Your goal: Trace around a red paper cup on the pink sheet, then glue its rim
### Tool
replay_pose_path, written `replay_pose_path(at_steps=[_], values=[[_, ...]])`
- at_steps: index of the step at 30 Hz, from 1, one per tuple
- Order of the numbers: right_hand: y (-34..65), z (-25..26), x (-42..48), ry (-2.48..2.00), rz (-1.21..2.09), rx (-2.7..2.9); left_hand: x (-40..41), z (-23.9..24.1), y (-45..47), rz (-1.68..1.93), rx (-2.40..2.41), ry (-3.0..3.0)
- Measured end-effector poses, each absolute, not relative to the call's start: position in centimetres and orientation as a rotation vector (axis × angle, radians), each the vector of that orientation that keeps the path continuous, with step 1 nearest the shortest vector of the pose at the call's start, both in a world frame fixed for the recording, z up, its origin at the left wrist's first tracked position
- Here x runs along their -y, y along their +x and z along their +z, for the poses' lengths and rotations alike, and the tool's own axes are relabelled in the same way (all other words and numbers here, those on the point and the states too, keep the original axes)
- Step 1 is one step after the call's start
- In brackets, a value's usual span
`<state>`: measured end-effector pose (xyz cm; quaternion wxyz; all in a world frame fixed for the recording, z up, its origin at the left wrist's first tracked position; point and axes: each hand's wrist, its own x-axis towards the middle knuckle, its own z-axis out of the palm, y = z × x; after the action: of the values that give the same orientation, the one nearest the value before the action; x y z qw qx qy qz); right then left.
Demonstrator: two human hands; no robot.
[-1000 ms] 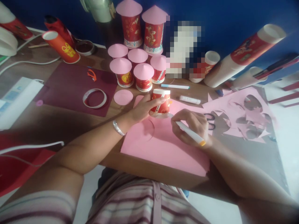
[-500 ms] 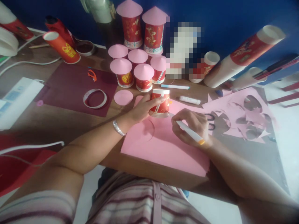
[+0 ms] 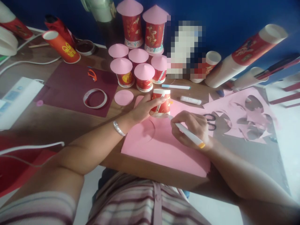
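Observation:
My left hand (image 3: 146, 109) is wrapped round a short red cardboard tube (image 3: 162, 104) with white ends, held upright over a pink paper sheet (image 3: 173, 153). A white marker with an orange end (image 3: 191, 135) is gripped in my right hand (image 3: 189, 128). Its tip meets or nearly meets the lower white rim of the tube; exact contact is too small to tell. On the pink sheet, left of the tube, a faint curved line shows. A pink paper disc (image 3: 124, 98) lies just behind my left hand.
Several red tubes with pink cone roofs (image 3: 144, 72) stand at the back. A blue-tipped marker (image 3: 176, 87) and a white capped stick (image 3: 190, 100) lie behind the sheet. Pink cut-out scraps (image 3: 239, 109) and scissor handles (image 3: 211, 122) are at right. A tape ring (image 3: 95, 98) lies left.
My right hand has shifted slightly left with the marker, its tip now closer to the lower rim of the tube. My left hand and the tube have barely moved.

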<state>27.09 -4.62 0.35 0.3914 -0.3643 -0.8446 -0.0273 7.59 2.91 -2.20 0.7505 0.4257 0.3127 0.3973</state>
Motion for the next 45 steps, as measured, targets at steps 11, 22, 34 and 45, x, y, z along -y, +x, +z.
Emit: replay_pose_path(at_steps=[11,22,34,45], values=[[27.05,0.44,4.59,-0.915,-0.035,2.151,-2.73,-1.67,7.81,0.863,-0.668,0.956],[27.08,0.33,4.51,-0.899,-0.021,2.149,-2.79,-1.69,7.82,0.868,-0.638,1.008],[27.13,0.28,4.62,-0.888,0.018,2.159,-2.68,-1.70,7.76,0.846,-0.650,0.958],[26.83,0.17,4.88,-0.885,0.074,2.158,-2.69,-1.69,7.90,0.885,-0.649,0.959]])
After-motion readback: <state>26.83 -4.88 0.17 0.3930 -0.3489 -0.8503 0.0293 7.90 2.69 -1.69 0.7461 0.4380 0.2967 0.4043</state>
